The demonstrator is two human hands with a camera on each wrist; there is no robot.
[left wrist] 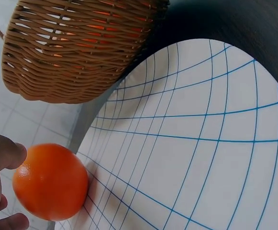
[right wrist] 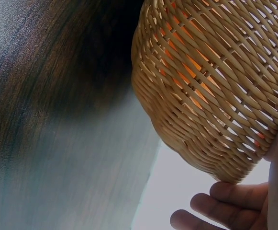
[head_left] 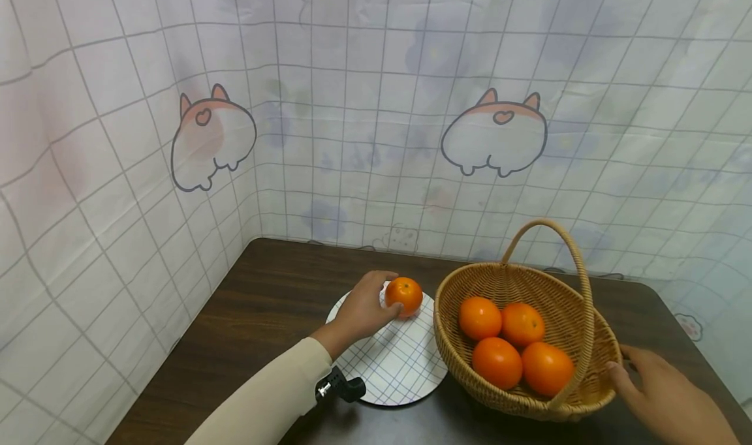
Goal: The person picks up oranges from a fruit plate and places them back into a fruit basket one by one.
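An orange point(head_left: 404, 295) sits near the far edge of a round white plate point(head_left: 405, 367) with a blue grid pattern. My left hand point(head_left: 365, 308) holds it from the left, thumb in front and index finger behind. The left wrist view shows the thumb at the orange's point(left wrist: 52, 182) edge, with other fingertips close beside it. To the right stands a wicker basket point(head_left: 464, 373) with several oranges point(head_left: 496, 363) inside and a tall arched handle. My right hand point(head_left: 664, 383) grips the basket's right end, thumb over the rim, remaining fingers extended below it in the right wrist view.
Both plate and basket stand on a dark wooden table point(head_left: 276, 282). The basket's left side slightly overlaps the plate in the head view. Behind and to the left hangs a white gridded curtain point(head_left: 352, 106) with cartoon animal prints. A black wrist camera point(head_left: 341, 386) sits at the left cuff.
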